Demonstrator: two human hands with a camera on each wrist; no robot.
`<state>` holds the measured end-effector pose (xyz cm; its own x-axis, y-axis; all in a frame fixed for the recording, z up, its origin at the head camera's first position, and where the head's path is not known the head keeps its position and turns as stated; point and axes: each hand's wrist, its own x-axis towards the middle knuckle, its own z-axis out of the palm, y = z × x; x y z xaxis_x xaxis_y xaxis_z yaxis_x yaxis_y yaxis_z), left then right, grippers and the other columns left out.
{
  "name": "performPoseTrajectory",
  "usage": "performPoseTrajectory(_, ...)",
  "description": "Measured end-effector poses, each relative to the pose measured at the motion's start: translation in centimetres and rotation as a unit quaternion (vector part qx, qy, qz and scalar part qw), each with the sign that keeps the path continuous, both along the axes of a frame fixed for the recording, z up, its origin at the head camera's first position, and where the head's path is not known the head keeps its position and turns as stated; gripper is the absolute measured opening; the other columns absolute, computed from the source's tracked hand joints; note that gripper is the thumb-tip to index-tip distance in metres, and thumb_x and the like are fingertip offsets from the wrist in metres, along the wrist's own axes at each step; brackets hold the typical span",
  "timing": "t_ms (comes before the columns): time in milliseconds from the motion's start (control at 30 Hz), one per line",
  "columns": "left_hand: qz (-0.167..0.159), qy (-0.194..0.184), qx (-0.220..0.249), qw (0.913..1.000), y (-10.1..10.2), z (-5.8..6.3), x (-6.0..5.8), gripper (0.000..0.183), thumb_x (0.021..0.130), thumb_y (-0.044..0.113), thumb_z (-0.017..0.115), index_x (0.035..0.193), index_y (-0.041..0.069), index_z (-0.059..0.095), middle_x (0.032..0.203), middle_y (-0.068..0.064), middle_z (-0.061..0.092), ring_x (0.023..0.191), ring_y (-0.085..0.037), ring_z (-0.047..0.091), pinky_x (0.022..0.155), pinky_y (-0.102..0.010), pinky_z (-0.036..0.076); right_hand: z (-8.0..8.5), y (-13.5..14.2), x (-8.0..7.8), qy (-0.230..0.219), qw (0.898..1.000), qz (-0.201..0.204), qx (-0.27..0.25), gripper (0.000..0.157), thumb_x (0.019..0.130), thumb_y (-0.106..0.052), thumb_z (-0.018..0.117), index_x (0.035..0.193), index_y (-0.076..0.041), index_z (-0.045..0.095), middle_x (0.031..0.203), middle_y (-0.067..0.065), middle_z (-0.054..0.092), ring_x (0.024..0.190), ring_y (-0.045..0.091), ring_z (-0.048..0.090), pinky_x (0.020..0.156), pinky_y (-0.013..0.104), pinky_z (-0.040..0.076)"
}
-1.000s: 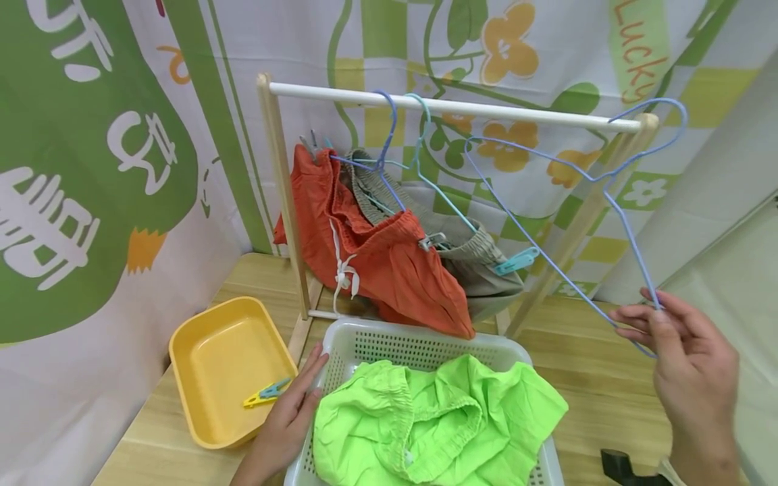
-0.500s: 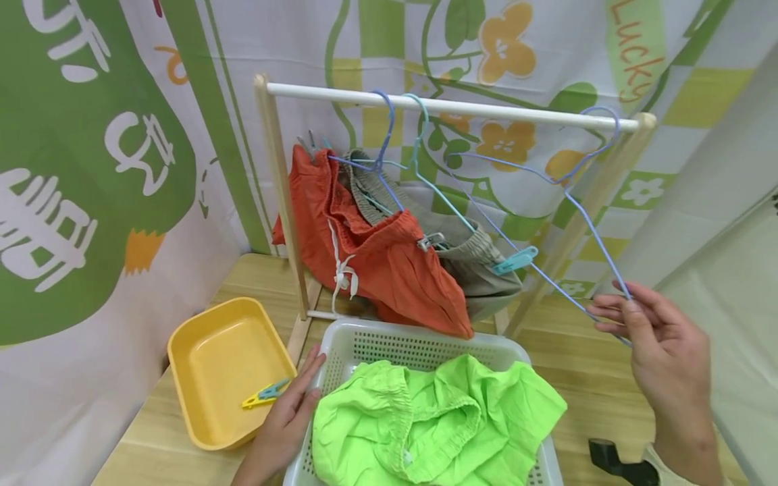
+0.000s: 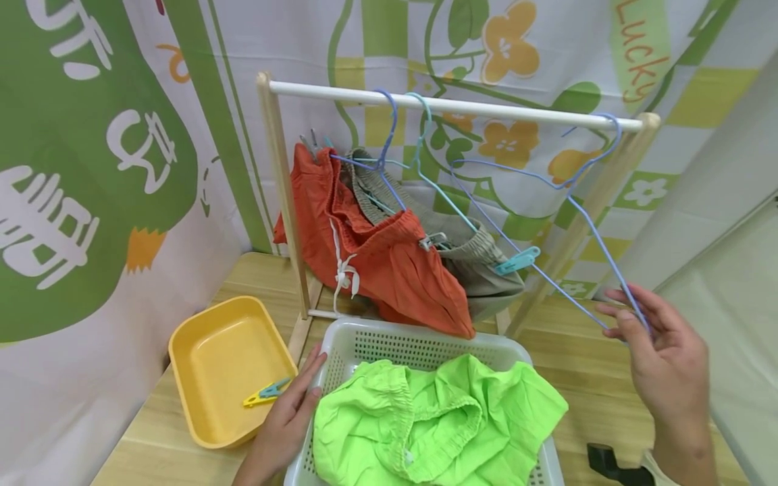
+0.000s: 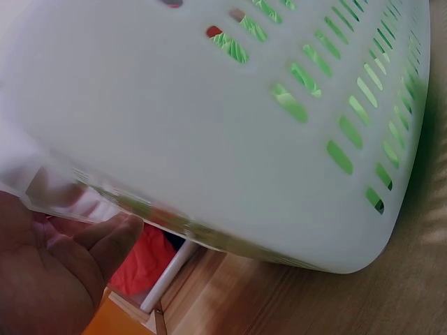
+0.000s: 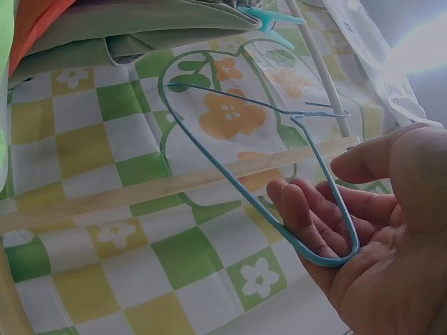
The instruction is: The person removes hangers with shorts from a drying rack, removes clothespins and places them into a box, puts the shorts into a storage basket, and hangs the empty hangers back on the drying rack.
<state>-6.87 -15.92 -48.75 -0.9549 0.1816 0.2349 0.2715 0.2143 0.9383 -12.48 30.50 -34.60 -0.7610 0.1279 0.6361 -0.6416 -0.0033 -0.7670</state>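
Note:
My right hand (image 3: 671, 361) holds a bare blue clothes hanger (image 3: 570, 193) by its lower corner. The hanger's hook loops over the white rail (image 3: 516, 111) near its right end. In the right wrist view, the fingers (image 5: 299, 209) curl loosely round the corner of the wire. My left hand (image 3: 287, 417) rests on the left rim of a white perforated basket (image 3: 425, 329), fingers fairly straight. Bright green shorts (image 3: 437, 418) lie in that basket. Red shorts (image 3: 389, 263) and grey shorts (image 3: 489, 270) hang from two other hangers, clipped with clothespins.
A yellow tray (image 3: 213, 358) stands to the left with two clothespins (image 3: 266, 393) in it. The rack's wooden right post (image 3: 583, 223) rises behind the held hanger. Patterned curtain fabric (image 3: 462, 40) closes off the back and left.
My right hand has moved left with the blue hanger, bringing its hook from beyond the rail's right end to over the rail. My left hand stays on the basket.

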Motion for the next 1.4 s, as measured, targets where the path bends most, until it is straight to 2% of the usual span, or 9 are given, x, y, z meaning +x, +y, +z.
performPoseTrajectory(100, -0.001, -0.004, 0.002, 1.0, 0.0, 0.0, 0.0, 0.05, 0.111, 0.008, 0.043, 0.161, 0.009, 0.034, 0.169, -0.004, 0.014, 0.153, -0.031, 0.012, 0.115, -0.013, 0.011, 0.0, -0.1, 0.1, 0.001, 1.0, -0.016, 0.005, 0.037, 0.095, 0.023, 0.05, 0.132, 0.024, 0.051, 0.121, 0.02, 0.069, 0.101, 0.02, 0.071, 0.074, 0.021, 0.058)
performPoseTrajectory(200, 0.0, -0.005, 0.002, 1.0, 0.1, 0.0, 0.0, 0.05, 0.111, 0.008, 0.043, 0.161, 0.009, 0.035, 0.169, -0.003, 0.014, 0.153, -0.03, 0.012, 0.115, -0.013, 0.011, 0.3, -0.4, 0.4, -0.022, 0.995, -0.09, 0.036, 0.039, 0.095, 0.021, 0.052, 0.133, 0.019, 0.055, 0.122, 0.013, 0.07, 0.108, 0.017, 0.069, 0.082, 0.018, 0.055)
performPoseTrajectory(400, 0.004, -0.008, 0.002, 1.0, 0.1, 0.0, 0.0, 0.05, 0.111, 0.008, 0.043, 0.161, 0.009, 0.035, 0.169, -0.003, 0.015, 0.153, -0.032, 0.012, 0.115, -0.013, 0.012, 1.7, -1.8, 1.5, -0.001, 0.951, -0.282, 0.127, 0.036, 0.091, 0.015, 0.058, 0.126, 0.013, 0.065, 0.13, 0.01, 0.066, 0.117, 0.015, 0.061, 0.1, 0.02, 0.046)
performPoseTrajectory(567, 0.005, -0.01, 0.003, 0.9999, 0.1, 0.0, 0.1, 0.05, 0.112, 0.008, 0.042, 0.161, 0.011, 0.035, 0.169, -0.002, 0.015, 0.153, -0.029, 0.012, 0.114, -0.013, 0.012, 3.7, -4.3, 2.5, 0.079, 0.926, -0.343, 0.137, 0.027, 0.087, 0.008, 0.059, 0.111, 0.015, 0.07, 0.125, 0.012, 0.07, 0.13, 0.023, 0.056, 0.116, 0.035, 0.035)
performPoseTrajectory(667, 0.005, -0.011, 0.005, 0.9999, 0.1, -0.1, 0.1, 0.049, 0.112, 0.009, 0.042, 0.161, 0.012, 0.036, 0.169, -0.001, 0.015, 0.154, -0.027, 0.012, 0.114, -0.013, 0.013, 3.9, -5.1, 2.6, 0.126, 0.937, -0.308, 0.108, 0.024, 0.087, 0.009, 0.058, 0.106, 0.017, 0.071, 0.119, 0.019, 0.071, 0.127, 0.028, 0.059, 0.115, 0.04, 0.037)
performPoseTrajectory(867, 0.004, -0.011, 0.011, 0.9999, 0.1, -0.1, 0.1, 0.049, 0.112, 0.008, 0.041, 0.161, 0.011, 0.035, 0.169, -0.002, 0.015, 0.154, -0.029, 0.012, 0.115, -0.013, 0.012, 2.7, -5.6, 1.8, 0.133, 0.964, -0.179, 0.144, 0.027, 0.092, 0.015, 0.056, 0.116, 0.023, 0.063, 0.116, 0.023, 0.07, 0.111, 0.017, 0.067, 0.096, 0.021, 0.051)
performPoseTrajectory(1067, 0.0, -0.02, 0.02, 0.9996, 0.1, -0.1, 0.0, 0.049, 0.112, 0.009, 0.042, 0.161, 0.011, 0.035, 0.169, -0.001, 0.014, 0.154, -0.027, 0.011, 0.114, -0.013, 0.013, 1.0, -5.5, 0.1, 0.079, 0.94, -0.113, 0.313, 0.039, 0.098, 0.009, 0.059, 0.137, 0.009, 0.059, 0.13, 0.022, 0.065, 0.123, 0.008, 0.061, 0.096, 0.016, 0.048)
performPoseTrajectory(1233, -0.001, -0.024, 0.025, 0.9994, 0.1, -0.2, 0.0, 0.049, 0.112, 0.01, 0.042, 0.161, 0.012, 0.035, 0.17, -0.001, 0.014, 0.154, -0.026, 0.011, 0.114, -0.013, 0.013, 0.7, -6.3, -1.2, 0.038, 0.934, -0.065, 0.35, 0.041, 0.103, 0.006, 0.055, 0.144, 0.003, 0.056, 0.138, 0.019, 0.062, 0.127, 0.005, 0.056, 0.098, 0.014, 0.045)
performPoseTrajectory(1400, -0.001, -0.018, 0.027, 0.9995, 0.0, -0.3, 0.0, 0.049, 0.112, 0.01, 0.042, 0.161, 0.011, 0.035, 0.17, -0.002, 0.014, 0.154, -0.026, 0.011, 0.115, -0.014, 0.013, 0.5, -7.1, -2.1, 0.011, 0.929, -0.065, 0.363, 0.04, 0.105, 0.001, 0.054, 0.145, 0.002, 0.055, 0.139, 0.018, 0.061, 0.122, 0.005, 0.057, 0.094, 0.011, 0.045)
